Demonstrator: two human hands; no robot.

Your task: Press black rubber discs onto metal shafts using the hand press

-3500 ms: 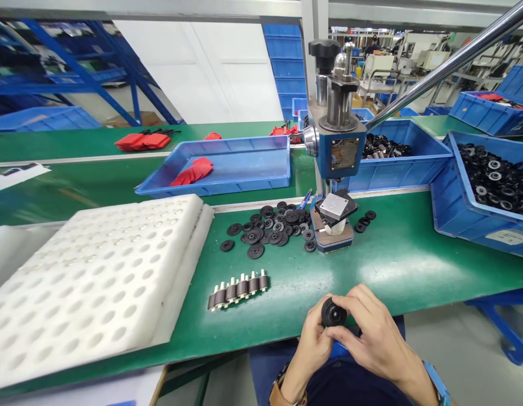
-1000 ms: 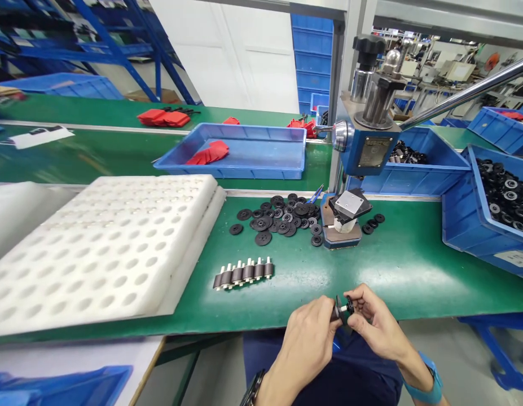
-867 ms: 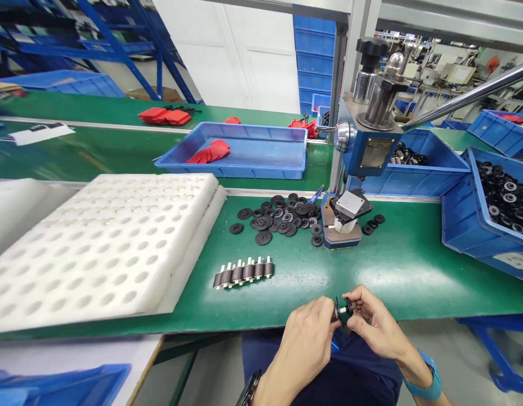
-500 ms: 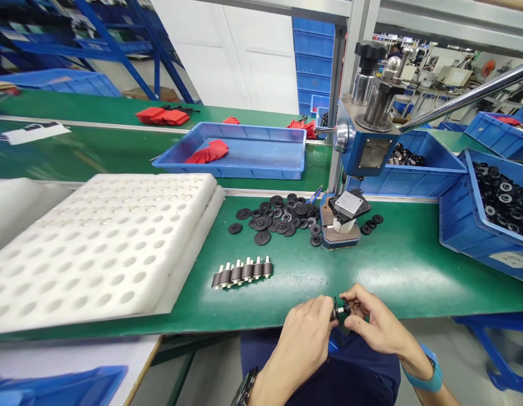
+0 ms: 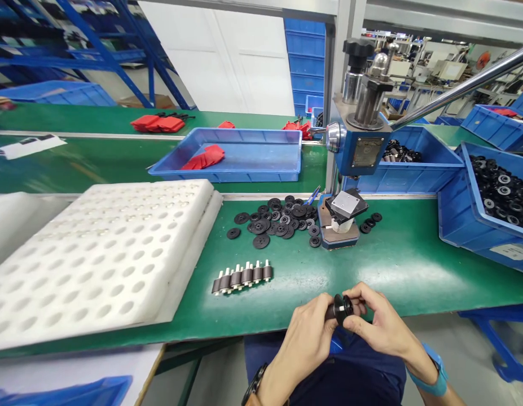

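My left hand (image 5: 307, 332) is closed around a dark cylindrical rotor (image 5: 330, 312), close to the table's front edge. A black disc (image 5: 339, 309) sits at the rotor's right end. With thumb and fingers, my right hand (image 5: 379, 324) pinches a small black wheel (image 5: 348, 306) beside that disc; a bit of white shows between them. Whether disc and wheel touch, I cannot tell. Farther left, a row of several similar dark rotors (image 5: 241, 277) with white shafts stands on the green table (image 5: 286, 293). Behind them lies a pile of black discs (image 5: 261, 226).
A hand press (image 5: 363, 152) with a long lever stands beyond my hands, a metal plate (image 5: 344, 204) on its base. White foam trays (image 5: 130, 242) fill the left side. Blue bins (image 5: 464, 220) of black parts stand right. A blue tray (image 5: 261, 176) holds red pieces (image 5: 205, 158).
The black disc and small wheel at the rotor's end have turned more toward the camera and sit closer together. Both hands stay in nearly the same place; the view has shifted slightly.
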